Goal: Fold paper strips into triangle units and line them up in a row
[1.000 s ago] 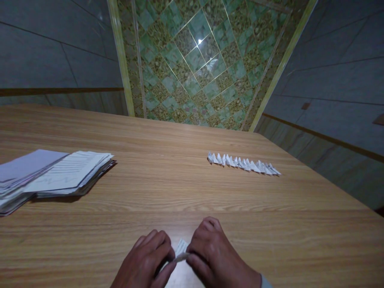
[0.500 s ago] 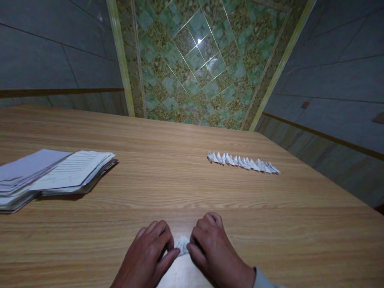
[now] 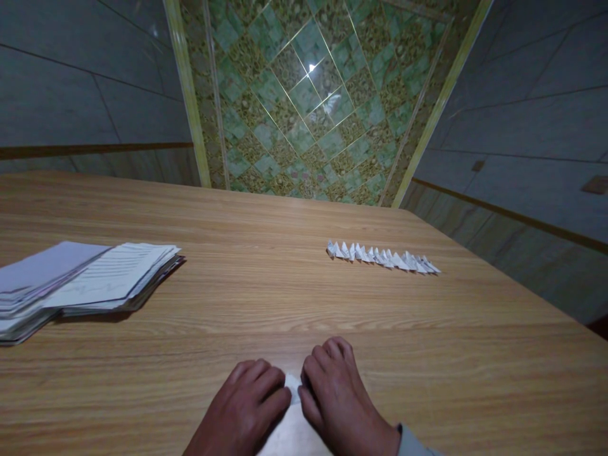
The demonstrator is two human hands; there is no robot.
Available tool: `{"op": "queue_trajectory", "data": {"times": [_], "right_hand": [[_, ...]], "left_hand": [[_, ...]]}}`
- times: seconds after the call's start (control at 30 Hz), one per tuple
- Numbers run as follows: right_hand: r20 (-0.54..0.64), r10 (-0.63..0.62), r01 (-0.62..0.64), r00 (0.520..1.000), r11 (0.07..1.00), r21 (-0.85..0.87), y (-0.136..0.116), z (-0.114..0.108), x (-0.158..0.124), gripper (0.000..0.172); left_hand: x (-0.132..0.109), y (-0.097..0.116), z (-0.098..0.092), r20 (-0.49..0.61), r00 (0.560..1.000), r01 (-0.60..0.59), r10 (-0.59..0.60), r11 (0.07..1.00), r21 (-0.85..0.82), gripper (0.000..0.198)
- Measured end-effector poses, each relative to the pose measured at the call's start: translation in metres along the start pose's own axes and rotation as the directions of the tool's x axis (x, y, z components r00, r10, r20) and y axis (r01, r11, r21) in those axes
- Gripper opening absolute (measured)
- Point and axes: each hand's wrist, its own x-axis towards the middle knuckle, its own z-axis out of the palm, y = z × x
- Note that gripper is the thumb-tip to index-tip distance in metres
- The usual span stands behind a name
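Both my hands rest low on the wooden table [image 3: 294,297] near its front edge. My left hand [image 3: 244,408] and my right hand [image 3: 335,399] are curled, fingers pressed together on a small folded white paper piece [image 3: 293,387] between them. Only a sliver of that paper shows; the rest is hidden under my fingers. A larger pale sheet [image 3: 294,437] lies under my wrists. Farther back to the right lies a row of several small folded paper triangles [image 3: 382,257].
A stack of printed papers [image 3: 80,285] lies at the left of the table. The table's right edge runs diagonally beside a grey tiled wall. Green patterned tiles fill the view beyond the far edge.
My hands have closed in over the small paper piece, pressing it down, so less of it shows. The view shifted slightly.
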Motion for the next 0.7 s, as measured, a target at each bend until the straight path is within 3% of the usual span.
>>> {"op": "queue_trajectory", "data": {"times": [0.1,0.23,0.37,0.57,0.7], "right_hand": [[-0.016,-0.022,0.022,1.0,1.0,-0.017,0.002,0.002,-0.001,0.022],[-0.043,-0.031,0.028,0.999,0.998,-0.06,0.012,0.006,-0.004,0.026],[-0.054,-0.006,0.006,0.999,1.0,0.002,0.019,0.0,-0.006,0.026],[-0.05,-0.203,0.204,0.978,0.979,0.023,0.009,-0.005,-0.004,0.013],[-0.062,-0.235,0.235,0.97,0.972,0.001,0.007,-0.004,-0.003,0.015]], "left_hand": [[-0.001,0.0,-0.006,-0.009,0.996,-0.085,0.085,0.996,0.035,0.039],[-0.008,-0.001,-0.009,0.068,0.992,-0.113,0.109,0.991,0.067,0.032],[-0.011,-0.004,-0.006,0.109,0.99,-0.096,0.088,0.993,0.065,0.022],[-0.001,-0.005,0.001,-0.042,0.994,-0.097,0.099,0.995,0.038,0.038],[0.003,-0.003,-0.001,-0.115,0.983,-0.133,0.143,0.987,0.093,0.036]]}}
